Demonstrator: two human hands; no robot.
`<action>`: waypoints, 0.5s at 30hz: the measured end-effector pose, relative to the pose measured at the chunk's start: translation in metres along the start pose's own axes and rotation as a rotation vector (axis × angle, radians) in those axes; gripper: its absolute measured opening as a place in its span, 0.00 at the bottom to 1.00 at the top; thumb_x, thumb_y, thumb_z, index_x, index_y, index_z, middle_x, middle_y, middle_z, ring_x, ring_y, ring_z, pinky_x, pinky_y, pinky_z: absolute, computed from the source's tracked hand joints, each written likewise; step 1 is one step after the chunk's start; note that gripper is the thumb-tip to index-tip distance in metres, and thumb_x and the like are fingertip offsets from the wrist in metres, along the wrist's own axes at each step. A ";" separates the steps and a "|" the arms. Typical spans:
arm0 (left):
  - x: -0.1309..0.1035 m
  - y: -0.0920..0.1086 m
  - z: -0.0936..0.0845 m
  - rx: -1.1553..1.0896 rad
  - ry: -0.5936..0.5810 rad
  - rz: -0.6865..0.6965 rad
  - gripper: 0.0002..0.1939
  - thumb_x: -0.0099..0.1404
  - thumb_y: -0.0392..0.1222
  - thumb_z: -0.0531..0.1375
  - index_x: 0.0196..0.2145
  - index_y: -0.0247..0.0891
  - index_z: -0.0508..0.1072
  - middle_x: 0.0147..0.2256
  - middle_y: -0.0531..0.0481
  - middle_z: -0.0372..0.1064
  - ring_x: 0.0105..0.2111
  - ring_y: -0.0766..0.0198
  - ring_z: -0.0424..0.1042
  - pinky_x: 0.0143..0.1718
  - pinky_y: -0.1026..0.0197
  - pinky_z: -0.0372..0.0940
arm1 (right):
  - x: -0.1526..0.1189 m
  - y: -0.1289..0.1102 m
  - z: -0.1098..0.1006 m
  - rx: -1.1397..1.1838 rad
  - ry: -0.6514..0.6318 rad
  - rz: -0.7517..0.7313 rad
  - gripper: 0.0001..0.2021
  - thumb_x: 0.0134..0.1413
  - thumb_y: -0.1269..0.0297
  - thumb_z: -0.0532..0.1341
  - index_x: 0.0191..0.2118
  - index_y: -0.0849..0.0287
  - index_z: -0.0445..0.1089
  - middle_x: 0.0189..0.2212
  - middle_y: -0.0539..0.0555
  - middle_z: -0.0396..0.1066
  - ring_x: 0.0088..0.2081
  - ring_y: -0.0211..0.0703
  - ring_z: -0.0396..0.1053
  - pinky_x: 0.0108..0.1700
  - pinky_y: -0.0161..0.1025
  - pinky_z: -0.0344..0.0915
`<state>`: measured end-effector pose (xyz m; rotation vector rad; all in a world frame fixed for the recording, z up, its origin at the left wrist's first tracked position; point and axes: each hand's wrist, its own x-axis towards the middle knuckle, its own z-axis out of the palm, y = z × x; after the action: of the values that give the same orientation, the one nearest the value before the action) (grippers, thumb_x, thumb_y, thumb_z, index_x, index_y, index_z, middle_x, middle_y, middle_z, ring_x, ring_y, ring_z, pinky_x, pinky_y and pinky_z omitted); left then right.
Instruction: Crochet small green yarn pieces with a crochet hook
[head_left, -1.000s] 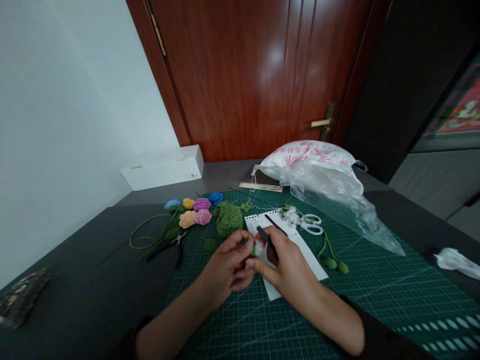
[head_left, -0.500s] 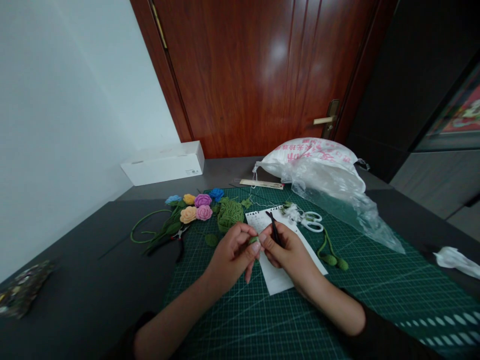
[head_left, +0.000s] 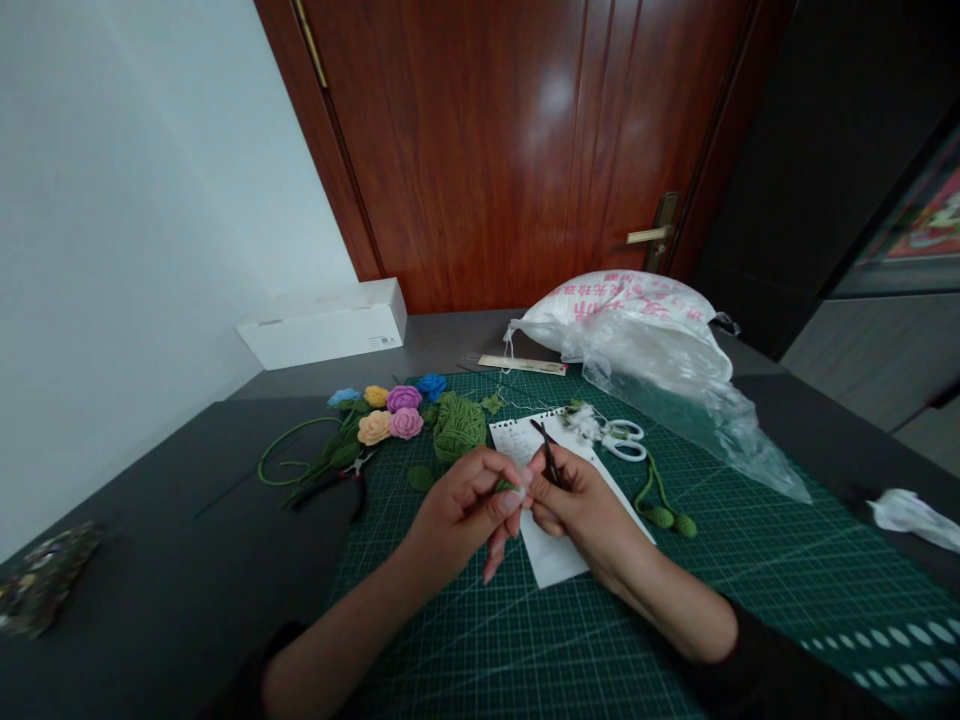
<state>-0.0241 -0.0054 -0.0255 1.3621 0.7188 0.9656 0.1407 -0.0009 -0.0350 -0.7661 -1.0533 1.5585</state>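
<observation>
Over the paper, my left hand (head_left: 469,505) pinches a small green crocheted piece (head_left: 508,486), mostly hidden by the fingers. My right hand (head_left: 570,495) has a slim black tool like tweezers (head_left: 547,450) tucked in its grip, pointing up and away. Between the two sets of fingertips, which meet, shows a whitish tuft (head_left: 526,478), too small to make out clearly. Under the hands lies a sheet of notepaper (head_left: 559,565) with handwriting. Beyond them are a ball of green yarn (head_left: 459,425), white fluffy stuffing (head_left: 581,425) and white-handled scissors (head_left: 624,440).
A green cutting mat (head_left: 420,620) covers the table's middle. Crocheted flowers (head_left: 405,400) and pliers (head_left: 360,465) lie left, green stems with round buds (head_left: 660,516) right. Behind stand a white box (head_left: 322,325) and a large stuffed plastic bag (head_left: 630,310).
The whitish tuft now shows at the fingertips. My left hand's lower fingers have stretched further down, and my right thumb has shifted slightly. The whole view has tilted a little.
</observation>
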 end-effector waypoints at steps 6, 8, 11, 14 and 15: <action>0.000 -0.001 -0.001 -0.034 -0.037 0.028 0.10 0.68 0.43 0.64 0.41 0.39 0.68 0.27 0.55 0.74 0.15 0.71 0.69 0.14 0.70 0.67 | -0.002 -0.003 -0.003 -0.039 -0.003 -0.013 0.21 0.49 0.47 0.72 0.28 0.58 0.66 0.17 0.43 0.66 0.14 0.26 0.47 0.18 0.30 0.43; 0.000 0.000 -0.002 -0.039 -0.034 0.033 0.09 0.68 0.42 0.65 0.41 0.38 0.68 0.26 0.54 0.74 0.15 0.70 0.69 0.14 0.69 0.68 | -0.003 -0.002 -0.005 -0.178 0.028 -0.119 0.19 0.52 0.48 0.70 0.28 0.57 0.68 0.17 0.44 0.65 0.16 0.30 0.53 0.20 0.32 0.50; 0.000 0.001 -0.003 -0.043 -0.026 0.046 0.09 0.68 0.42 0.64 0.40 0.38 0.68 0.26 0.54 0.74 0.16 0.70 0.70 0.14 0.69 0.68 | -0.007 -0.002 -0.007 -0.446 0.064 -0.337 0.11 0.58 0.55 0.67 0.31 0.57 0.74 0.24 0.50 0.72 0.27 0.40 0.69 0.30 0.37 0.64; 0.000 0.002 -0.005 -0.058 -0.019 0.053 0.09 0.67 0.41 0.65 0.40 0.38 0.68 0.26 0.55 0.74 0.15 0.70 0.70 0.14 0.69 0.68 | -0.011 -0.005 -0.008 -0.662 0.038 -0.540 0.05 0.62 0.63 0.65 0.34 0.56 0.75 0.28 0.52 0.75 0.31 0.43 0.73 0.34 0.39 0.67; -0.001 0.002 -0.005 -0.068 -0.020 0.053 0.09 0.67 0.41 0.65 0.40 0.39 0.67 0.26 0.55 0.74 0.15 0.70 0.70 0.14 0.69 0.68 | -0.012 -0.006 -0.008 -0.708 0.024 -0.605 0.05 0.62 0.65 0.65 0.34 0.56 0.75 0.28 0.52 0.74 0.31 0.43 0.72 0.34 0.39 0.67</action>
<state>-0.0293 -0.0036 -0.0242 1.3351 0.6329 1.0082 0.1531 -0.0102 -0.0330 -0.8151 -1.6611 0.6483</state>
